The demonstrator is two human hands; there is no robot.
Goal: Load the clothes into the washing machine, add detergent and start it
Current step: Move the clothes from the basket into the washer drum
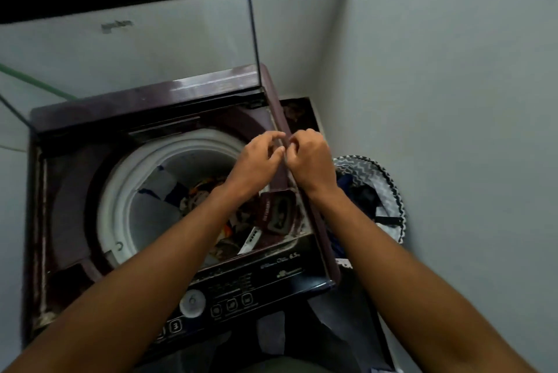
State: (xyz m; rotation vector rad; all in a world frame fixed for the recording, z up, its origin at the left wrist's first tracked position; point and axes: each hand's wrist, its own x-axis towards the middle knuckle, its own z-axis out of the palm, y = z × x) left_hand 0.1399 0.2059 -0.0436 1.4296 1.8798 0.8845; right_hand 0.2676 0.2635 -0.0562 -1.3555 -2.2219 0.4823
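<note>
The maroon top-load washing machine (99, 119) stands with its glass lid (151, 49) raised. Mixed clothes (199, 194) lie in the white-rimmed drum (120, 179). A small maroon detergent drawer (279, 212) sits open at the drum's right side. My left hand (256, 161) and my right hand (311, 158) are held together above the machine's right rim, with curled fingers and fingertips nearly touching. Whether anything small is pinched between them cannot be seen.
The control panel (229, 297) with a round dial (192, 303) and buttons runs along the near edge. A patterned laundry basket (383, 179) with dark clothes stands on the right against the grey wall. A green hose (33, 82) crosses at the left.
</note>
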